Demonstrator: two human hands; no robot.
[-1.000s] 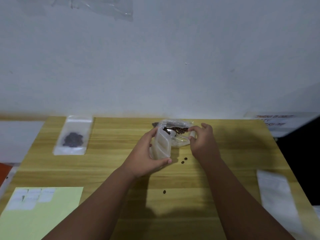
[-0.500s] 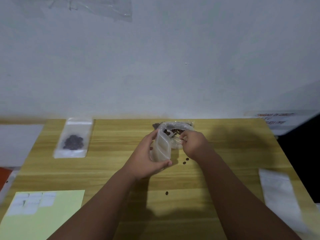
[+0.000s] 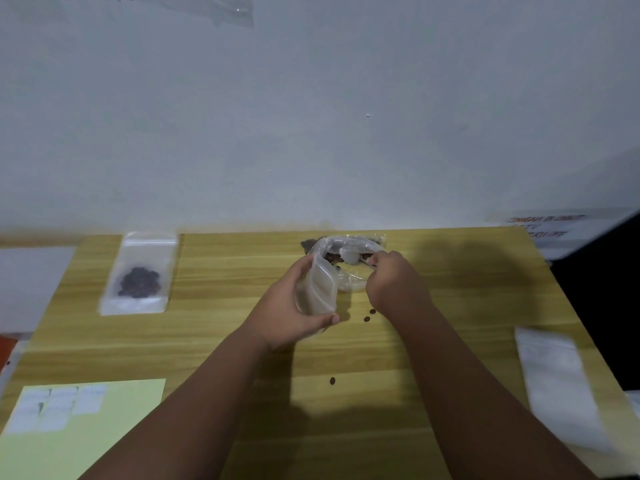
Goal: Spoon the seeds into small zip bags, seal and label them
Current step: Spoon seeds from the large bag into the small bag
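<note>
My left hand (image 3: pixel 291 313) grips a small clear zip bag (image 3: pixel 318 289) upright above the middle of the wooden table (image 3: pixel 450 306). My right hand (image 3: pixel 394 289) pinches the handle of a white plastic spoon (image 3: pixel 349 255). The spoon's bowl sits in the open mouth of a larger clear bag of dark seeds (image 3: pixel 346 249) lying at the table's far edge, just behind the small bag. A filled, flat zip bag of dark seeds (image 3: pixel 140 275) lies at the far left. Three loose seeds (image 3: pixel 369 315) lie on the table near my hands.
A pale green sheet with white labels (image 3: pixel 59 407) lies at the front left corner. Blurred empty zip bags (image 3: pixel 557 382) lie at the right edge. A white wall stands right behind the table. A printed paper (image 3: pixel 547 226) lies past the far right corner.
My right hand has drawn nearer to the small bag and now holds the spoon in the seed bag's mouth. The left hand has held the small bag nearly still.
</note>
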